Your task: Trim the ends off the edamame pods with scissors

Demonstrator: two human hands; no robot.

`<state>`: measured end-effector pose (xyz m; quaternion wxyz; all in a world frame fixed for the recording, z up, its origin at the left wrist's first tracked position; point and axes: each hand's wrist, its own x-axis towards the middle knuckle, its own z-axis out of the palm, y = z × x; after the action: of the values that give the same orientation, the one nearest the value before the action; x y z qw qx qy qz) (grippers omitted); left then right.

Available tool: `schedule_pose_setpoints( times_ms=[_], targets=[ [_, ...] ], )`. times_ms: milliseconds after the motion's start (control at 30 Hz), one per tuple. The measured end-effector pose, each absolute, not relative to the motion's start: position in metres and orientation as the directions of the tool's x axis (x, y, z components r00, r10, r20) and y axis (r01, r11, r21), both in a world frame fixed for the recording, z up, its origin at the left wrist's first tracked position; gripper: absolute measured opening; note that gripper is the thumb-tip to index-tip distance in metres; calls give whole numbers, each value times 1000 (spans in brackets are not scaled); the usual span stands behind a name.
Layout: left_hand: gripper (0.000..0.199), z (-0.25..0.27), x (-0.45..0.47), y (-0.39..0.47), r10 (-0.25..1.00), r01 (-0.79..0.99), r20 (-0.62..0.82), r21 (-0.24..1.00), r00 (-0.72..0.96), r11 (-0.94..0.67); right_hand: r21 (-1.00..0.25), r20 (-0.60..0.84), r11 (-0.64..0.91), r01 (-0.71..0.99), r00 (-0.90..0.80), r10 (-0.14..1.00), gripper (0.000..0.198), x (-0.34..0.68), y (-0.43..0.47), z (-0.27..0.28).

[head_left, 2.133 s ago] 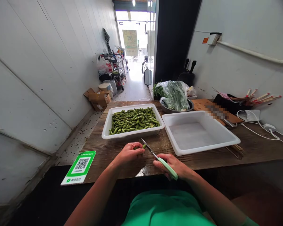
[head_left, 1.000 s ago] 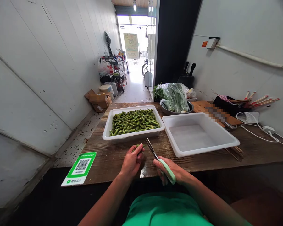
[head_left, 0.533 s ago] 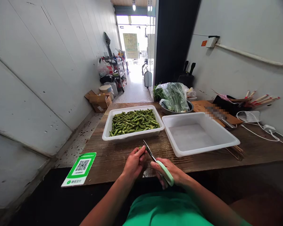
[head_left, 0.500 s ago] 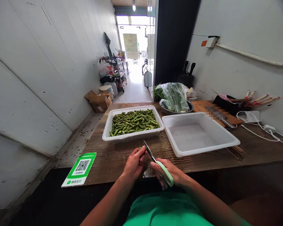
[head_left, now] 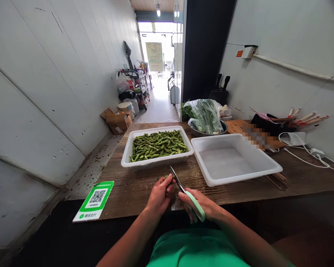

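Left hand (head_left: pixel 159 195) fingers pinch edamame pod (head_left: pixel 168 177) touching scissors (head_left: pixel 187 193), gripped by right hand (head_left: pixel 204 205).

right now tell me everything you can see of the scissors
The scissors have pale green plastic-looking handles and thin, dark metal blades. The right hand grips the handles, its fingers curled under them. The blades point up and away to the left above the wooden table, their tips right at the green pod pinched in the left hand. Whether the blades are parted is too fine to tell. They sit just in front of the white tray of pods.
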<state>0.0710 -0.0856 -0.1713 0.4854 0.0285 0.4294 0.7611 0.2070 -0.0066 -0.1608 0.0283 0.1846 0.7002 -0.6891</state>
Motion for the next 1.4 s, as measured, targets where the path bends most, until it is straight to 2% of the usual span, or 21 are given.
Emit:
schedule_pose_setpoints(
  times_ms=[167,267,400,467,500,567,600,667,733,767,867,900,967,1033,1100,1233,1400],
  targets=[
    [28,-167,71,-88,751,-693,-370,704,-546,-157,-949,-313,-119,292,-918,241,50,210,-7,-159],
    [16,-148,54,-91,716,-656,-358,732,-599,-183,-956,-286,-131,262,-932,224,48,214,-5,-159],
    [9,-112,8,-78,774,-571,-253,804,-580,-164,-949,-303,-158,274,-931,204,48,219,-2,-157],
    [16,-99,-18,-63,768,-431,-233,900,-597,-62,-952,-291,-156,263,-936,198,47,221,0,-158],
    [20,-96,-30,-53,743,-294,-197,956,-639,1,-954,-282,-158,254,-938,199,46,222,0,-159],
    [21,-96,-49,-35,681,118,-20,981,-732,156,-955,-273,-174,239,-940,206,45,223,2,-163],
    [22,-98,-56,-27,668,334,84,907,-739,255,-954,-274,-187,237,-939,210,45,223,3,-166],
    [19,-104,-66,-12,703,638,212,643,-679,423,-949,-281,-210,237,-935,217,46,223,5,-169],
    [17,-110,-72,-2,764,764,217,421,-608,489,-945,-286,-225,236,-933,220,47,223,7,-170],
    [18,-111,-73,2,782,789,209,363,-588,496,-944,-287,-232,235,-932,222,48,222,7,-169],
    [20,-107,-75,2,787,802,226,345,-575,487,-947,-283,-217,236,-934,219,51,222,8,-164],
    [21,-104,-73,-2,779,797,244,377,-577,472,-952,-277,-196,235,-934,224,51,222,8,-162],
    [23,-96,-66,-17,783,750,220,517,-581,411,-963,-259,-137,232,-935,241,50,222,9,-159],
    [28,-90,-52,-39,841,623,70,705,-536,339,-971,-241,-69,231,-935,261,49,221,11,-156],
    [32,-90,-32,-60,901,461,-125,825,-415,327,-971,-229,0,238,-936,266,49,220,12,-154],
    [31,-99,6,-86,901,317,-275,868,-337,383,-961,-239,77,265,-938,251,49,215,11,-149],
    [30,-111,16,-90,898,265,-318,877,-306,401,-953,-256,91,289,-929,268,48,211,6,-148]
  ],
)
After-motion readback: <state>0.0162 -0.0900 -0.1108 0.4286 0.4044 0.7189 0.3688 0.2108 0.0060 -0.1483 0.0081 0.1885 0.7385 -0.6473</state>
